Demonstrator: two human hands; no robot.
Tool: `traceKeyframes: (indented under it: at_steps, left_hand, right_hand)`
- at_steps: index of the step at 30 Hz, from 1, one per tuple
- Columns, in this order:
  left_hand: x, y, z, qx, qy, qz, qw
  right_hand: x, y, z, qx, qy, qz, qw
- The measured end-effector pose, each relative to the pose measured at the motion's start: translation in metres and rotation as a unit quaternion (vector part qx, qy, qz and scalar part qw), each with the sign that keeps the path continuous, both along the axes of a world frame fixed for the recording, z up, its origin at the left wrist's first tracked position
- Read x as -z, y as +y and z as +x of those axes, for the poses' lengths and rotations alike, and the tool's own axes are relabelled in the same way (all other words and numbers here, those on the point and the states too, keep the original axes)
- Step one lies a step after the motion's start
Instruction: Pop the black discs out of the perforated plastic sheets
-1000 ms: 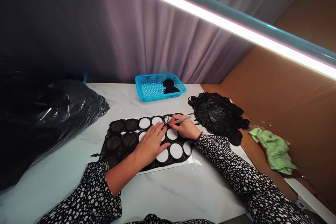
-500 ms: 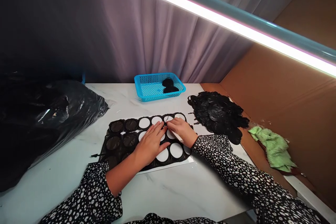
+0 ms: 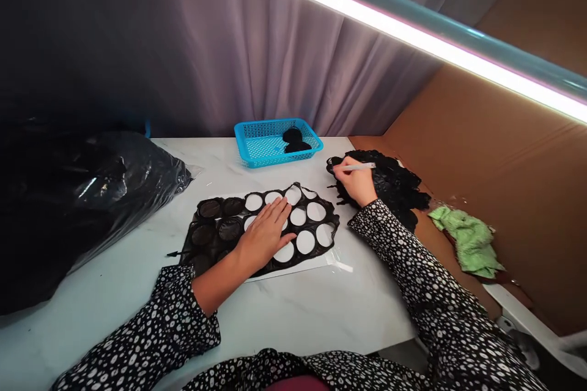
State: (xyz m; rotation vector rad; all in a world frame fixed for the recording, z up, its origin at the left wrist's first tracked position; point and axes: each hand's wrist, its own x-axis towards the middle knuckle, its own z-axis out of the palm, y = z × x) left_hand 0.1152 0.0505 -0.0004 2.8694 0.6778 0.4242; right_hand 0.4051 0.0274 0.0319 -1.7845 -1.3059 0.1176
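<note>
A black sheet (image 3: 228, 222) with rows of round cut-outs lies over a white backing on the table. White shows through the cut-outs at its middle and right, while the circles at the left are still filled with black. My left hand (image 3: 263, 229) rests flat on the sheet with its fingers stretched out. At the upper right, my right hand (image 3: 358, 183) is closed around a slim pale pen-shaped tool (image 3: 361, 166). That hand is over the near left part of a heap of thin black pieces (image 3: 398, 186); whether its fingertips also hold a black piece is hidden.
A blue mesh basket (image 3: 257, 162) with black discs (image 3: 298, 147) stands at the back. A large black plastic bag (image 3: 101, 195) fills the left side. To the right lie a green cloth (image 3: 468, 241) and a cardboard wall (image 3: 495, 165). A bright tube light (image 3: 367, 15) crosses above.
My right hand has moved from the sheet up and right to the black heap, its pale tool now in view. The sheet's right-hand holes are uncovered. My left hand stays flat on the sheet.
</note>
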Motion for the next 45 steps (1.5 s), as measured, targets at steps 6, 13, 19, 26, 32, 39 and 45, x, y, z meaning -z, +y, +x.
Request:
traceKeyframes:
  at_steps: [6, 13, 19, 26, 32, 39, 45]
  left_hand:
    - [-0.005, -0.030, -0.013, 0.058, 0.020, -0.029, 0.998]
    - [0.010, -0.029, -0.020, 0.040, 0.015, -0.040, 0.998]
    - [0.006, -0.030, -0.020, 0.041, 0.018, -0.048, 0.998]
    - [0.004, -0.030, -0.020, 0.042, 0.032, -0.052, 0.997]
    - [0.008, -0.031, -0.020, 0.047, 0.024, -0.053, 0.997]
    - [0.003, -0.031, -0.022, 0.045, 0.024, -0.057, 0.997]
    - [0.003, -0.028, -0.024, 0.051, 0.023, -0.066, 0.996]
  right_hand:
    - [0.001, -0.045, -0.069, -0.244, 0.116, -0.127, 0.954]
    - [0.016, -0.055, -0.086, -0.270, 0.142, -0.155, 0.939]
    - [0.019, -0.053, -0.085, -0.284, 0.115, -0.138, 0.942]
    - [0.019, -0.062, -0.094, -0.289, -0.112, -0.130, 0.942]
    - [0.030, -0.059, -0.092, -0.277, -0.201, -0.083, 0.936]
    - [0.013, -0.037, -0.052, -0.124, 0.061, -0.051, 0.989]
    - [0.012, -0.037, -0.007, 0.019, 0.121, 0.038, 0.992]
